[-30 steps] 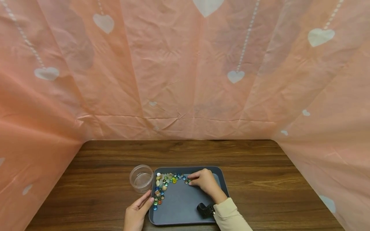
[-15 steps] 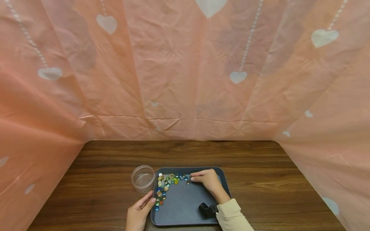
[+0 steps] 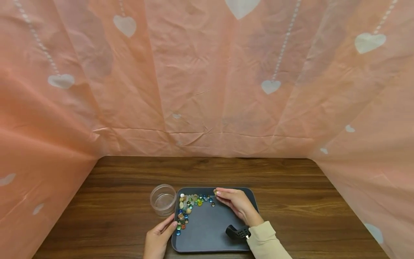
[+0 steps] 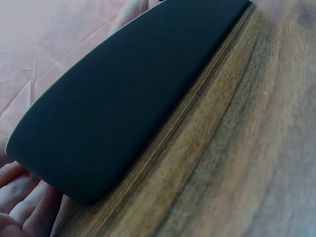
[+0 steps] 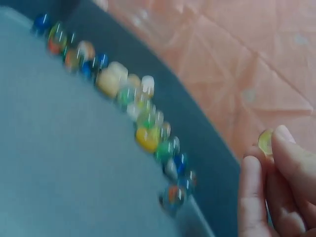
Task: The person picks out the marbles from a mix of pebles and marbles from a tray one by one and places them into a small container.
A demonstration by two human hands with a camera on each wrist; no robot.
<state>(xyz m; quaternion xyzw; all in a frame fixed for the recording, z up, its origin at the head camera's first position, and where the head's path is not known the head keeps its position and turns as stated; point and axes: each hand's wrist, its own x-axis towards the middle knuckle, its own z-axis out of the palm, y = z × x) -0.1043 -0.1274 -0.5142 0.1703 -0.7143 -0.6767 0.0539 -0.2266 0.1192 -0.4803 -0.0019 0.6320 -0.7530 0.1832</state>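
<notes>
A pink curtain [image 3: 200, 82] printed with white hearts and dotted strings rises behind and on both sides of a dark wooden table [image 3: 291, 194]. On the table, close to the person, lies a dark grey tray [image 3: 207, 233] with rounded corners and raised walls. A beige sleeve [image 3: 268, 239] covers the right forearm. The right hand [image 3: 239, 204] is over the tray's far right part, its thumb and fingertips closed together in a pinch on one small piece. The left hand [image 3: 159, 235] grips the tray's left wall, thumb at the rim and fingers on the outer side. Just beside that wall stands a clear round container [image 3: 158, 208]; whether the two touch cannot be told. A black device [image 3: 238, 232] sits at the right wrist, over the tray. Inside the tray, many small marbles and pebbles [image 5: 111, 81] line the left wall and run along the far wall, in blue, green, yellow, orange, cream and white; the right wrist view blurs them. A multicoloured marble [image 5: 174, 196] lies at the row's right end. The yellowish translucent piece [image 5: 265, 142] held in the right hand shows against the tray's far wall in the head view, and against the curtain in the right wrist view.
</notes>
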